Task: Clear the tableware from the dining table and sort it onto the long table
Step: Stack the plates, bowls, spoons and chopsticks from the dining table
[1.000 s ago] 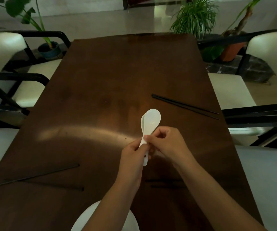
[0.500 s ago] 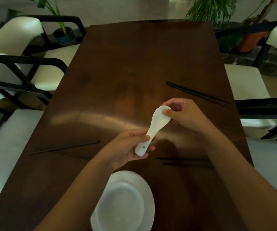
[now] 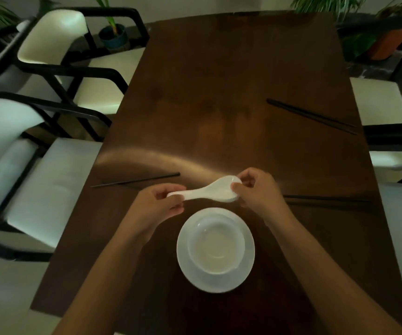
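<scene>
Spoon: a white ceramic spoon (image 3: 209, 192) is being held level above the dining table (image 3: 219, 93), just beyond the bowl, handle to the left and scoop to the right. Whether a second spoon is nested in it cannot be told.
Left hand: the left hand (image 3: 163, 204) is being closed around the handle end, which is being pinched between thumb and curled fingers.
Right hand: the right hand (image 3: 258, 189) is being closed on the scoop end, the rim being gripped between thumb and fingertips.
Bowl: a white bowl (image 3: 215, 245) is being carried by a white plate (image 3: 187, 267), the two stacked on the table's near end, just below the spoon and between the forearms.
Chopsticks, right near: a dark pair of chopsticks (image 3: 328, 200) is being partly hidden behind the right wrist, lying flat on the table and pointing to the right edge.
Chopsticks, right far: another black pair (image 3: 312, 116) is being left slanted near the right edge, well apart from the hands.
Chopstick, left: a black chopstick (image 3: 137, 180) is being left flat near the left edge, just beyond the left hand; whether it is one stick or two cannot be told.
Chairs: cream-cushioned chairs (image 3: 50, 180) with black frames are being shown along both long sides.
Plants: potted plants (image 3: 114, 32) are being shown on the floor beyond the far end.
</scene>
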Demonstrator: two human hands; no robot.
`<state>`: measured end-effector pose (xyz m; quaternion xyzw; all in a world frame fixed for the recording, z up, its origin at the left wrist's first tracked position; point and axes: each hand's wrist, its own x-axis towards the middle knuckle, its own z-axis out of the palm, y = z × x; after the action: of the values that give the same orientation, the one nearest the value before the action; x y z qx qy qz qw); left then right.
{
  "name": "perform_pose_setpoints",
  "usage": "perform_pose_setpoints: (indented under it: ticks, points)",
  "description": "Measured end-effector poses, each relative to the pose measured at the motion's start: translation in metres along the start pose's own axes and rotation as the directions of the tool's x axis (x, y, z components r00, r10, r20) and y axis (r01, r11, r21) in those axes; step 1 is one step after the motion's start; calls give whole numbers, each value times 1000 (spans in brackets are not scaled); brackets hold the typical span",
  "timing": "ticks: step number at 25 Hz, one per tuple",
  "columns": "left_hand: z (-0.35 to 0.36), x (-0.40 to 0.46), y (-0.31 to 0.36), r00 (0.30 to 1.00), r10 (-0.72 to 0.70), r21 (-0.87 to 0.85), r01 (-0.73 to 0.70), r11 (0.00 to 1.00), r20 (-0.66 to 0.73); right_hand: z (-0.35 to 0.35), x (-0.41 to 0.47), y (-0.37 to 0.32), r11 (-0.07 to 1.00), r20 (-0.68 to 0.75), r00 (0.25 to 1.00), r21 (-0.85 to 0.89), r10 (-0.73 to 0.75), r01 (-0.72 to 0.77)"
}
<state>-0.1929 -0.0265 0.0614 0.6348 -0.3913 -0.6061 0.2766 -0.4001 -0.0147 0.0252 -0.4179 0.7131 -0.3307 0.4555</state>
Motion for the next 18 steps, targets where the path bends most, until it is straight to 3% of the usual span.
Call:
perform_pose_setpoints:
  ticks: [4,8,14,18]
  points:
    - [-28,-22,-27,998,-62,102,62,993,0,31,-45,25,961,75,997,-276,27,-5]
    - [-25,-28,-54,999,-45,190,40,981,26,44,-64,51,826,-32,999,-564,-36,11]
    - [-17,-17,-74,998,-60,259,54,964,17,48,-71,62,712,-64,992,-702,-107,31]
    - [-14,-15,-78,997,-80,262,78,962,-4,46,-73,67,700,-67,989,-713,-130,44]
